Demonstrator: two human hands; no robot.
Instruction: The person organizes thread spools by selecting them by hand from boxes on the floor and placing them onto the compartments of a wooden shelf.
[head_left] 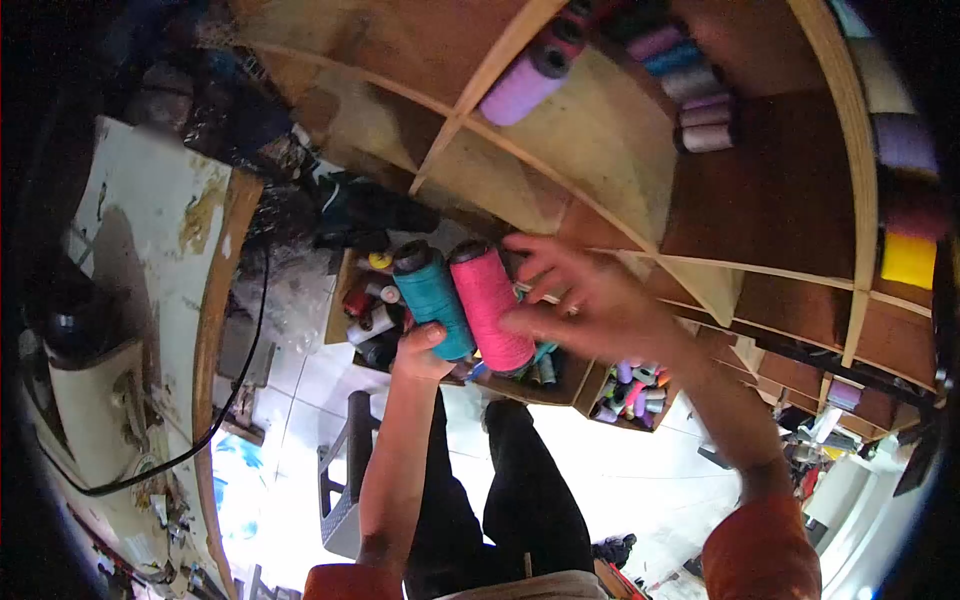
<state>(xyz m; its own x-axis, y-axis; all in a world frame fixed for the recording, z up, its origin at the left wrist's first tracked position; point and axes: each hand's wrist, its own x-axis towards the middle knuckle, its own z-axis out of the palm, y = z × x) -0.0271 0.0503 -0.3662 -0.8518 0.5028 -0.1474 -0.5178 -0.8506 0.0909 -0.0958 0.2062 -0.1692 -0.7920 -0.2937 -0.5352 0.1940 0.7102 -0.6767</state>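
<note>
Two thread cones stand side by side over a box: a teal cone (436,305) and a pink cone (492,308). My left hand (425,348) is wrapped round the lower part of the teal cone, its thumb on the front. Just right of the pink cone is my right hand (590,300), its fingers spread and slightly blurred, with nothing held in them. Whether its thumb touches the pink cone I cannot tell. What supports the pink cone is hidden from view.
Wooden shelves (560,172) with thread cones rise ahead and to the right. Below are a box of spools (338,300) and another spool box (630,395). At the left are a worn tabletop (165,230) with a machine (95,395) and a grey stool (347,480).
</note>
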